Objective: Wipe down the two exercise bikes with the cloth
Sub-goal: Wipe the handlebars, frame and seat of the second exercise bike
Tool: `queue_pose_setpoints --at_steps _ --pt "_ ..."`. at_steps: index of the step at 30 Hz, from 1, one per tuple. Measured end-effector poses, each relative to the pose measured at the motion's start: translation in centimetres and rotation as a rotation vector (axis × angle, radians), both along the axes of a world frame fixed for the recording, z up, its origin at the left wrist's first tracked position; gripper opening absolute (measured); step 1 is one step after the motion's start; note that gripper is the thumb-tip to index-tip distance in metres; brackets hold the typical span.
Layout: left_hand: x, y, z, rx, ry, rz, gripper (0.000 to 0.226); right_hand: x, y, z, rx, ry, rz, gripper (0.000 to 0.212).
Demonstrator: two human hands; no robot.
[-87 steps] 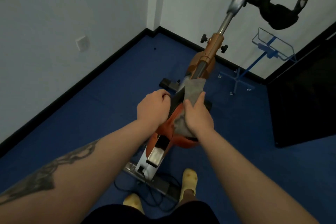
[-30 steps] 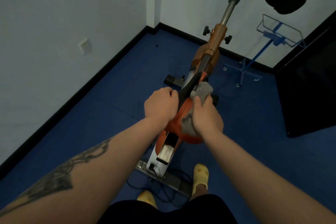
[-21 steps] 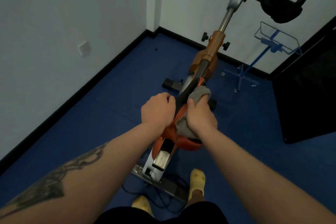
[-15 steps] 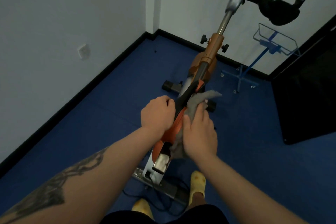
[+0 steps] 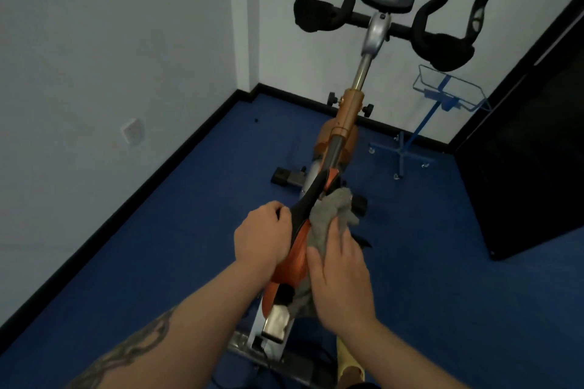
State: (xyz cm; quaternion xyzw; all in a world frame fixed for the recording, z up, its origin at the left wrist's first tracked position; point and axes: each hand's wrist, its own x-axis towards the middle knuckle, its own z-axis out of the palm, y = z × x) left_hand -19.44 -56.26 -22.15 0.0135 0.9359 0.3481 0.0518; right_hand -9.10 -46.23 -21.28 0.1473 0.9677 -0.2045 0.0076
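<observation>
While the right hand (image 5: 339, 275) presses the soft, crumpled grey cloth (image 5: 328, 218) flat-fingered against the right flank of the glossy orange frame (image 5: 294, 259), the left hand (image 5: 264, 238) curls round the black top edge to steady the exercise bike (image 5: 347, 117). Foam handlebars (image 5: 316, 14) and console look untouched; a second bike is out of view, so most wiping likely remains.
</observation>
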Motion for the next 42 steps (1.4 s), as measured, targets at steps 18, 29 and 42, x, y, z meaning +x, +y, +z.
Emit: queue_pose_setpoints --at_steps 18,29,42 --pt "-0.1 0.0 0.1 -0.022 0.006 0.016 0.030 -4.4 2.0 -0.1 -0.358 -0.133 -0.323 0.060" --pt "0.2 0.2 0.0 0.000 0.015 0.050 0.027 -1.1 1.1 -0.4 -0.325 0.017 -0.196 0.068" --pt "0.3 0.1 0.1 -0.011 0.018 0.093 0.027 -3.1 1.8 -0.2 -0.255 0.008 -0.084 0.068"
